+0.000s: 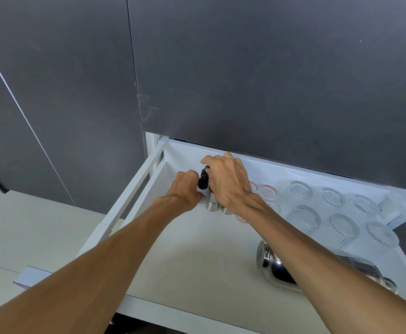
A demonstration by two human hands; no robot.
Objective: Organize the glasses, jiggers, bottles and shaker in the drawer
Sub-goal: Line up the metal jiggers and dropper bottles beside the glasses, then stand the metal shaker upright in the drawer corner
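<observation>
The white drawer [134, 189] is pulled out below dark cabinet fronts. At its back left, my left hand [185, 189] and my right hand [230, 182] close around small steel bottles with black pourer tops [203, 180]; the steel bases [212, 205] stand on the drawer floor. My right hand hides a second bottle's top. Several clear ribbed glasses [341, 227] stand upside down in rows at the right. Small glasses with red print [268, 190] stand just right of my right hand. A steel shaker [269, 261] lies on its side at the front right, partly behind my right forearm.
Dark grey cabinet doors [269, 80] overhang the drawer's back. The drawer's white side rail [124, 208] runs along the left. A pale floor or counter [28, 225] lies left of the drawer. The drawer floor [185, 256] between my forearms is bare.
</observation>
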